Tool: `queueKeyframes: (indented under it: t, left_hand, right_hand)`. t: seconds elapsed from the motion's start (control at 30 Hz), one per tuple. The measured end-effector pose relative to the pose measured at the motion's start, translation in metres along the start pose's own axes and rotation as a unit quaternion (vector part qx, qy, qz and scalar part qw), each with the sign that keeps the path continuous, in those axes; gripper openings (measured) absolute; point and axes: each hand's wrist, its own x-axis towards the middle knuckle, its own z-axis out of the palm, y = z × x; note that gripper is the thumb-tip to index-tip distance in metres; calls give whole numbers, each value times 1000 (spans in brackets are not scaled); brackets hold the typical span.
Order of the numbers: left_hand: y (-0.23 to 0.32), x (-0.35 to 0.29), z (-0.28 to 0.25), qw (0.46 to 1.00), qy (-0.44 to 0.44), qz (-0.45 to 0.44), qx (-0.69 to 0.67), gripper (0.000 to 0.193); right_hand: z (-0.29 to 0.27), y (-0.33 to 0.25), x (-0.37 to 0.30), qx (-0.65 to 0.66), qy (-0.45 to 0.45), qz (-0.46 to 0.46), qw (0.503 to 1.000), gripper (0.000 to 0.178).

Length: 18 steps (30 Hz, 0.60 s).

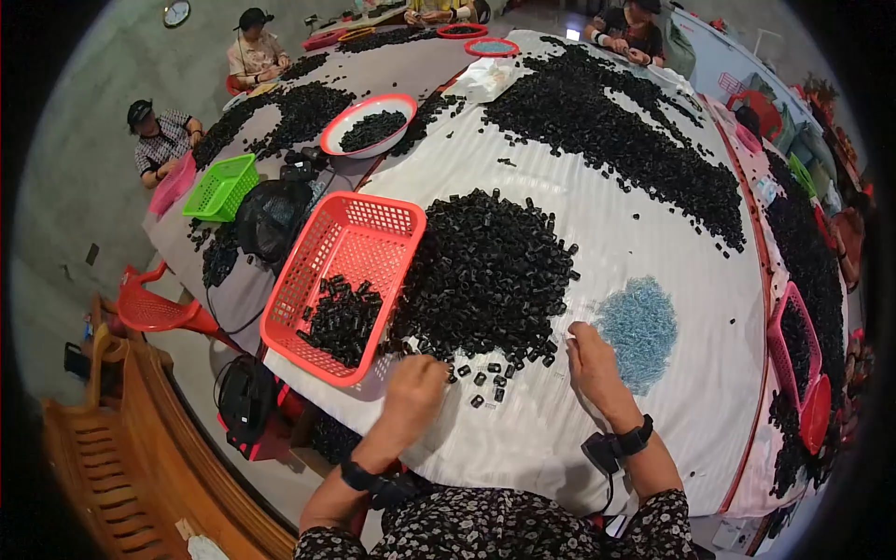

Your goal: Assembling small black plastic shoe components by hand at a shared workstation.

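A big heap of small black plastic parts point(490, 271) lies on the white-covered table, with a few strays at its near edge. Just below the heap, my left hand point(415, 397) is closed, its fingertips turned away; whatever it holds is hidden. My right hand point(594, 362) is closed too, fingers pinched together between the heap and a pile of small light-blue pieces point(640, 331). Anything in its fingertips is too small to make out. To the left of the heap, a red plastic basket point(341, 238) holds more black parts point(343, 322) in its near end.
Beyond are a red-rimmed basin point(327, 140), a green basket point(221, 187), a black fan point(273, 219) and a wide spread of black parts point(607, 121). Several people work around the tables. A wooden bench point(140, 448) and red chair point(159, 308) stand at left, a pink basket point(793, 341) at right.
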Motion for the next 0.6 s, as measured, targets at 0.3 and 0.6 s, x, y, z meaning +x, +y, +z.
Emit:
queueKeyframes:
  t: [0.3,0.6]
  left_hand:
    - [5,-2,51,980,-166,-10,108,7]
    - [29,29,-25,812,-70,-293,-499,14]
  right_hand:
    - [-29,-32,-14,176,-35,34,983,8]
    - [-50,-101,29,369,-109,-59,921,6]
